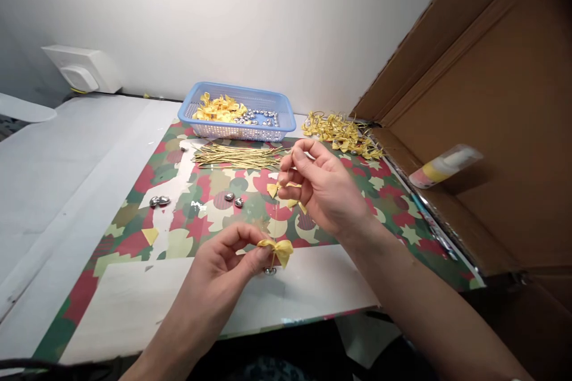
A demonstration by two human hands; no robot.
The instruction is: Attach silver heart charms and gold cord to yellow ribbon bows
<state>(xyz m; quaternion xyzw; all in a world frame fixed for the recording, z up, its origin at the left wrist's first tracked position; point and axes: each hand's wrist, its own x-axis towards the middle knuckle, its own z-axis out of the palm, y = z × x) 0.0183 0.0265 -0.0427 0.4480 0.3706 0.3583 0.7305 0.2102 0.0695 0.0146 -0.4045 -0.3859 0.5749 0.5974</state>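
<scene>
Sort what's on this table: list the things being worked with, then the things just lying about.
In use:
- yellow bow, pinched by left hand
- second bow and thin gold string, held by right hand
- small silver bell under the bow

Lying about:
- gold ties
- blue basket
- loose bells
- finished pile
- glue bottle
- cardboard box

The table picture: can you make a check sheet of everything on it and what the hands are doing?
Surface: table with a camouflage star mat.
Job's things: yellow bow pinched by left hand, small silver bell just under it; right hand holds another yellow bow on a thin gold wire.
Clutter: gold wires, loose silver bells, blue basket of bows and bells, pile of finished bows, glue bottle.
Grippers: both hands pinching.
Cables: dark cable at bottom left edge.
Surroundings: white wall, cardboard box.
</scene>
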